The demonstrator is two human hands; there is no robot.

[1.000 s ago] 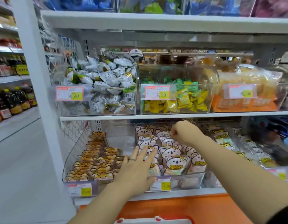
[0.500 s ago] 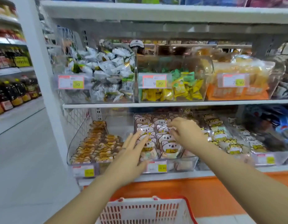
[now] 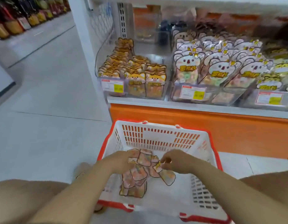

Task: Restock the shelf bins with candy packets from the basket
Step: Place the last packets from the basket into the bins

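In the basket (image 3: 153, 135), right grip (image 3: 175, 161) pinches a candy packet (image 3: 168, 177); left grip (image 3: 122, 160) lies on the packet pile (image 3: 135, 183), cannot tell if grasping.

Light is bright, flat and even, seemingly from overhead, with no hard shadows. The floor (image 3: 51, 135) left of the left hand (image 3: 122, 160) reads as a pale, washed grey, and the basket (image 3: 157, 135) bottom under both hands bleaches almost white. The packets (image 3: 136, 180) between the left and the right hand (image 3: 175, 162) are soft, and the fingertips are smeared. Blur grows beyond the hands: the labels (image 3: 193, 93) cannot be read, and the bins (image 3: 220, 97) smear up and to the right. The clear bin fronts carry a dull sheen. The bottles (image 3: 14, 25) far up-left are out of focus. Wide-angle bending tilts the post (image 3: 82, 38) and swells the forearms at the bottom edge.
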